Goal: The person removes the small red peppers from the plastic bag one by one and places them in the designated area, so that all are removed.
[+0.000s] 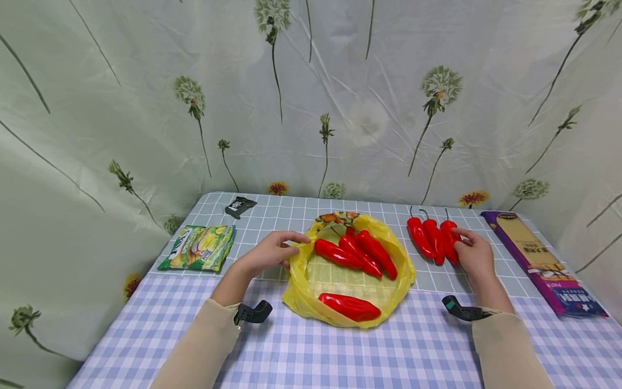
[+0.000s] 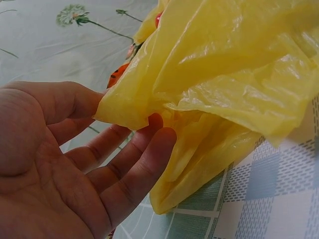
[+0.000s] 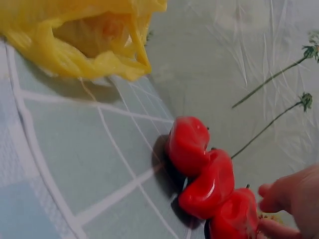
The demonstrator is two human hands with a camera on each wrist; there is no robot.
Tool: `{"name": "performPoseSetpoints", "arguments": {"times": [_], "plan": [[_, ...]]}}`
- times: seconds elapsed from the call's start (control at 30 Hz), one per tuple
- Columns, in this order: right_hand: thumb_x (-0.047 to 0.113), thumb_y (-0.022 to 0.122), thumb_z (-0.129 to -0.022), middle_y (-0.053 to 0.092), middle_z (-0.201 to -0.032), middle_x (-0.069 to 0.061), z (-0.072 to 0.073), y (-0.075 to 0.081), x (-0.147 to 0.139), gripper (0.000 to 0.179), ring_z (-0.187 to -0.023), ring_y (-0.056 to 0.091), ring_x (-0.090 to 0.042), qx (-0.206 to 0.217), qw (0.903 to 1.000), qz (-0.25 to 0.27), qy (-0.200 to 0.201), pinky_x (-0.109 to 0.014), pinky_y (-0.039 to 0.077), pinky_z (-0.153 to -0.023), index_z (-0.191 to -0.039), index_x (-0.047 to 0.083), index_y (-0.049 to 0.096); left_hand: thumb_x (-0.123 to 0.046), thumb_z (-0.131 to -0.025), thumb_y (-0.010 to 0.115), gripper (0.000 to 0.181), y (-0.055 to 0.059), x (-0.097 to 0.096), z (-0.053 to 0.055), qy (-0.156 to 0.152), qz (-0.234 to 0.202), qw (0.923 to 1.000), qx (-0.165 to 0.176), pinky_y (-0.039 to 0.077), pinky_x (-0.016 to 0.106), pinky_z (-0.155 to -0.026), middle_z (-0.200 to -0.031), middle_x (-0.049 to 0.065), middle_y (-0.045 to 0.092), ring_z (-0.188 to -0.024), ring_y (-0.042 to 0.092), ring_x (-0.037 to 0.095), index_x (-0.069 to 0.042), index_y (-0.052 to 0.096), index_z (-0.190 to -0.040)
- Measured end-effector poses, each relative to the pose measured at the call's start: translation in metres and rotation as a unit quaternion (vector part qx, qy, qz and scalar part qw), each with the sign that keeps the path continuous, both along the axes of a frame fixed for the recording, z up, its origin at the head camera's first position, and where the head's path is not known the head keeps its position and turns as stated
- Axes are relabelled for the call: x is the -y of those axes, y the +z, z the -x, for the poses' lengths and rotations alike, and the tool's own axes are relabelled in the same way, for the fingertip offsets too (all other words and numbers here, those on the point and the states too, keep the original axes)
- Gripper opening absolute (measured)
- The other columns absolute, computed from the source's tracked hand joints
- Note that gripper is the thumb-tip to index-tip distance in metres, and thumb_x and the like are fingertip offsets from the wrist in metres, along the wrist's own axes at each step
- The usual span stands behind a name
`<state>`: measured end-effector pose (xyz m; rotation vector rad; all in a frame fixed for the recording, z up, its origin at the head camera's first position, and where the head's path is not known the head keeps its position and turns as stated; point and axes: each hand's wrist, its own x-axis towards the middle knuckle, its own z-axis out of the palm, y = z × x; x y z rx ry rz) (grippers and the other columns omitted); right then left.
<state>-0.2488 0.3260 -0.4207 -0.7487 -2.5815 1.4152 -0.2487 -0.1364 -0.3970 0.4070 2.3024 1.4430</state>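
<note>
A yellow plastic bag lies spread wide on the table, its rim rolled outward. Inside it, several red peppers are bunched at the back and another red pepper lies near the front. My left hand pinches the bag's left rim between thumb and index finger, the other fingers loose beneath, as the left wrist view shows. To the right of the bag, three red peppers lie side by side, stems pointing away. At the rightmost pepper is my right hand, fingertips right beside its skin and thumb apart from the fingers.
At the left lies a green and yellow snack packet, with a small black packet behind it. A long purple and tan pasta packet lies along the right edge. A flowered curtain hangs behind the checked tablecloth.
</note>
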Motion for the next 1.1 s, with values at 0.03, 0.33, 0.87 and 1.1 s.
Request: {"name": "performPoseSetpoints", "arguments": {"times": [0.03,0.33,0.87,1.1], "plan": [[0.012,0.042,-0.098,0.038,-0.156,-0.024,0.000,0.001,0.000,0.051,-0.139,0.038,-0.039,-0.012,0.9999,-0.009,-0.006,-0.029,0.052,-0.090,-0.148,0.012,0.048,-0.011,-0.098,0.054,0.034,0.000,0.000,0.000,0.001,0.000,1.0000,0.000,0.060,0.031,-0.074,-0.145,0.008,0.055,-0.098,0.065,0.020,-0.016,0.066,-0.130],[0.022,0.043,-0.099,0.043,-0.155,-0.013,-0.008,0.032,0.023,0.045,-0.133,0.042,-0.031,-0.060,0.9979,0.012,-0.020,-0.011,0.047,-0.061,-0.143,0.019,0.055,-0.011,-0.098,0.054,0.033,0.001,0.000,0.001,0.005,0.003,1.0000,-0.003,0.060,0.031,-0.074,-0.144,0.008,0.055,-0.098,0.064,0.020,-0.016,0.066,-0.128],[0.025,0.049,-0.102,0.047,-0.151,-0.015,-0.023,0.057,0.066,0.039,-0.140,0.040,-0.037,-0.087,0.9909,-0.015,0.102,-0.051,0.045,-0.109,-0.138,0.014,0.057,-0.011,-0.098,0.055,0.032,0.002,0.000,0.000,0.005,0.001,1.0000,-0.001,0.060,0.031,-0.074,-0.144,0.006,0.056,-0.098,0.065,0.021,-0.017,0.067,-0.127],[0.022,0.052,-0.101,0.048,-0.147,-0.020,-0.025,0.060,0.077,0.037,-0.137,0.039,-0.042,-0.091,0.9808,-0.027,0.170,-0.060,0.044,-0.107,-0.136,0.011,0.058,-0.011,-0.098,0.054,0.033,0.002,0.000,0.000,0.001,0.002,1.0000,-0.003,0.060,0.031,-0.074,-0.144,0.008,0.055,-0.099,0.065,0.020,-0.016,0.066,-0.128]]}}
